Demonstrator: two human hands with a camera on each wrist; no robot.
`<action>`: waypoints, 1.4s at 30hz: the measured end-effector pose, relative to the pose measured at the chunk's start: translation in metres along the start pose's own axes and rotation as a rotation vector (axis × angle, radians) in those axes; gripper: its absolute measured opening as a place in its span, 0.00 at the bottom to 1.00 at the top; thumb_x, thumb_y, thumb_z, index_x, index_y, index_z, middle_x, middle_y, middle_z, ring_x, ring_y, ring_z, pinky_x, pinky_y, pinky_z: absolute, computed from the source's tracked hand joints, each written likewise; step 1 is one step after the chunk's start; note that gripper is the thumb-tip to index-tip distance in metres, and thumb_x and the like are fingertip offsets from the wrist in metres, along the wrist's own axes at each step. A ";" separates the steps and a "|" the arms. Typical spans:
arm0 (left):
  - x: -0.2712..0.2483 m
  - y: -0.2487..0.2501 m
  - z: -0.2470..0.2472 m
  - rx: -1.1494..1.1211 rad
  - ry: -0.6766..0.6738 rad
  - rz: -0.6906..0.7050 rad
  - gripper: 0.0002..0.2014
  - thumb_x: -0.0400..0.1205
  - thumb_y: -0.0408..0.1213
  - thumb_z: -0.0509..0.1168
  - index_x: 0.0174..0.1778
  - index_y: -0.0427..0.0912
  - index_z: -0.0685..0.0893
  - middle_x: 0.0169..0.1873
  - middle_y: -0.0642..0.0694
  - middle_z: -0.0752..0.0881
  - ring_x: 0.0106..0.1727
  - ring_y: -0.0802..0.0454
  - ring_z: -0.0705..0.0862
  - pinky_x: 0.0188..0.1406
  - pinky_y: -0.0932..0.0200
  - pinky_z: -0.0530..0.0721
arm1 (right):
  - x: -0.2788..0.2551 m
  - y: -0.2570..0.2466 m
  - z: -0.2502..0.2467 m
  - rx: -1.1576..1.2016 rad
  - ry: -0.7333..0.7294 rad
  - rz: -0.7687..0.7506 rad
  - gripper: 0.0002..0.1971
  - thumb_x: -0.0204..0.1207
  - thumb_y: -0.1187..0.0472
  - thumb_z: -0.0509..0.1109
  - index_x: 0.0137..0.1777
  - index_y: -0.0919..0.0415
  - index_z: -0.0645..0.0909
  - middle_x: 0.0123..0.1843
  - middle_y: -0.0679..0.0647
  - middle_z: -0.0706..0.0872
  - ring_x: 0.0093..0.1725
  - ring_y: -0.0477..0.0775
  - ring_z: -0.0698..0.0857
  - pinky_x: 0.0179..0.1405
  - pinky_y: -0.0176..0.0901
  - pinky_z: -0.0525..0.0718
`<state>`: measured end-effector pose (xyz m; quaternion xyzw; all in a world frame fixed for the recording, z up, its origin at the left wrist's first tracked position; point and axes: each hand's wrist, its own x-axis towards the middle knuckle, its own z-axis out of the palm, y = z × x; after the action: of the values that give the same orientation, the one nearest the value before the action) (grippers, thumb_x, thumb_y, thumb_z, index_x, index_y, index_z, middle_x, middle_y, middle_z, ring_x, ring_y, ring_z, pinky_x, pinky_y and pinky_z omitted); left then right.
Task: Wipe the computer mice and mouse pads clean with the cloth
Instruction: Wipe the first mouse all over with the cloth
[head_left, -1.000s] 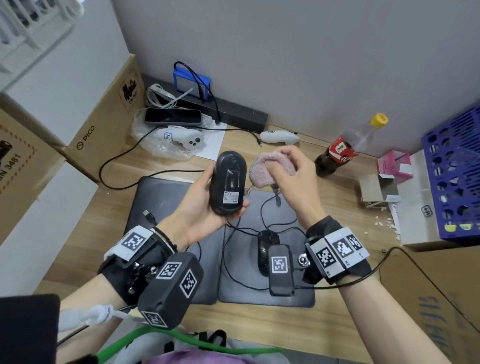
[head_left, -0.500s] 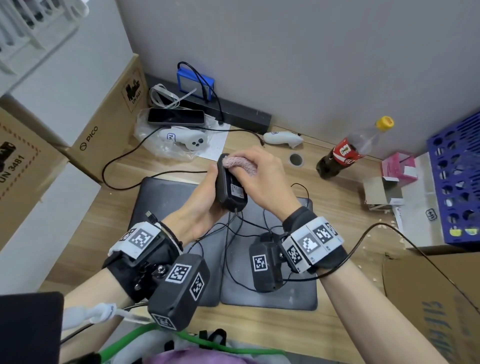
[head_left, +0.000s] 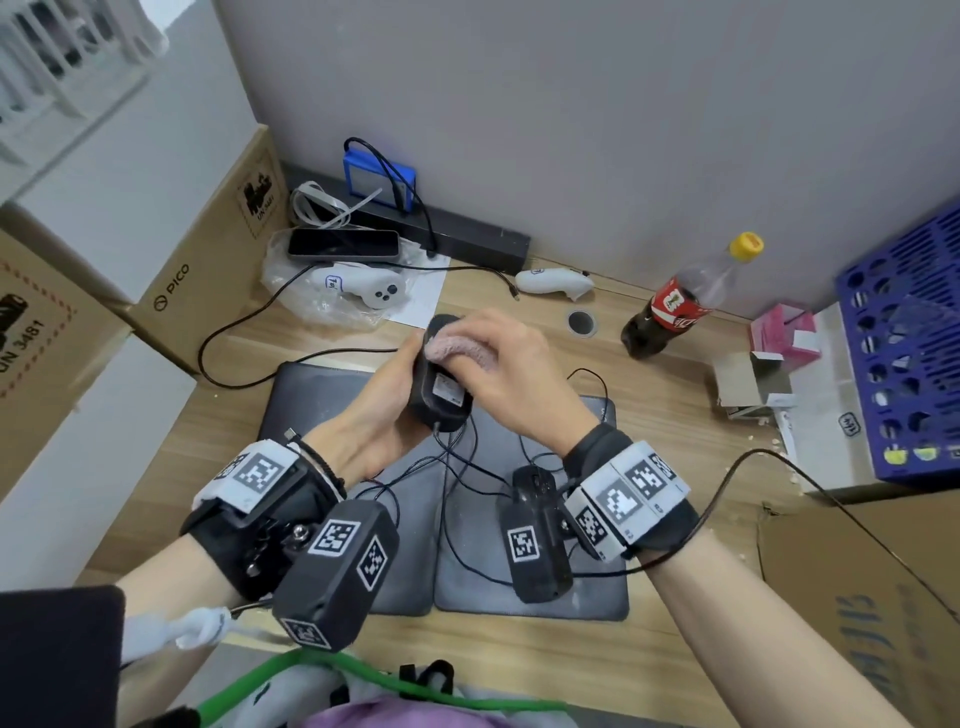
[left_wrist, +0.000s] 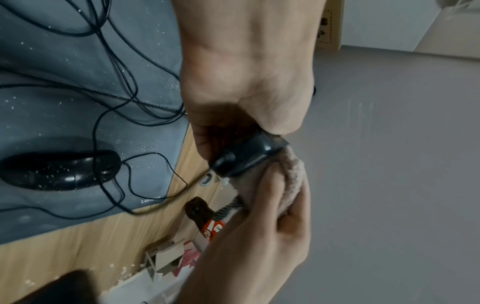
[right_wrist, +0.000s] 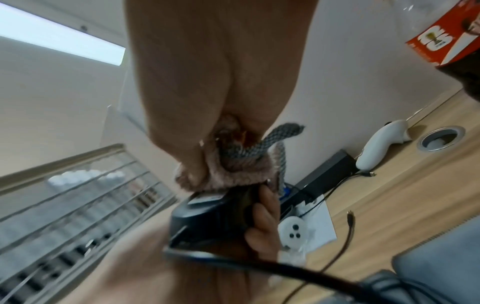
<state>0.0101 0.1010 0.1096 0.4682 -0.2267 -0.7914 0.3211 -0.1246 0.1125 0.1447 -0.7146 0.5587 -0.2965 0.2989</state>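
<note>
My left hand (head_left: 387, 400) grips a black wired mouse (head_left: 439, 387) above the desk, underside with its label turned up. My right hand (head_left: 498, 364) holds a bunched pink fluffy cloth (head_left: 460, 349) and presses it on the mouse's far end. The left wrist view shows the mouse (left_wrist: 246, 158) in my left hand with the cloth (left_wrist: 291, 181) against it. In the right wrist view the cloth (right_wrist: 233, 170) sits on the mouse (right_wrist: 207, 218). A second black mouse (left_wrist: 59, 170), dusted with white specks, lies on the right grey mouse pad (head_left: 587, 587). The left pad (head_left: 311, 395) lies beside it.
Mouse cables (head_left: 457, 467) trail over both pads. At the back are a phone (head_left: 343, 243), two white controllers (head_left: 374, 291), a cola bottle (head_left: 675, 306) and a desk grommet hole (head_left: 581, 322). A blue crate (head_left: 909, 364) and cardboard boxes (head_left: 197, 270) flank the desk.
My right hand brought the cloth from beside the mouse onto its underside and is rubbing the far end. My left hand tilted the mouse and lowered it slightly.
</note>
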 end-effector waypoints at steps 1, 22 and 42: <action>-0.002 0.000 0.000 -0.010 0.013 0.010 0.23 0.90 0.54 0.49 0.51 0.44 0.85 0.40 0.45 0.88 0.39 0.53 0.85 0.45 0.57 0.80 | -0.008 -0.001 0.000 0.004 -0.066 -0.065 0.07 0.76 0.63 0.71 0.51 0.55 0.88 0.49 0.50 0.86 0.52 0.52 0.82 0.57 0.46 0.79; -0.047 -0.035 0.033 -0.175 0.049 -0.129 0.22 0.87 0.47 0.52 0.42 0.40 0.87 0.36 0.42 0.86 0.33 0.47 0.82 0.33 0.57 0.76 | -0.070 0.006 -0.034 0.018 -0.280 -0.204 0.18 0.86 0.56 0.58 0.73 0.52 0.77 0.79 0.51 0.71 0.82 0.44 0.62 0.84 0.45 0.54; -0.054 -0.033 0.034 -0.128 0.051 -0.117 0.15 0.84 0.43 0.53 0.42 0.40 0.83 0.32 0.41 0.84 0.28 0.48 0.81 0.30 0.60 0.76 | -0.075 0.007 -0.050 -0.145 -0.330 -0.198 0.24 0.88 0.52 0.47 0.84 0.50 0.55 0.84 0.46 0.59 0.81 0.34 0.45 0.82 0.47 0.34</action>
<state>-0.0106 0.1651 0.1353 0.4794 -0.1397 -0.8094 0.3092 -0.1822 0.1794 0.1651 -0.8246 0.4491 -0.1623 0.3033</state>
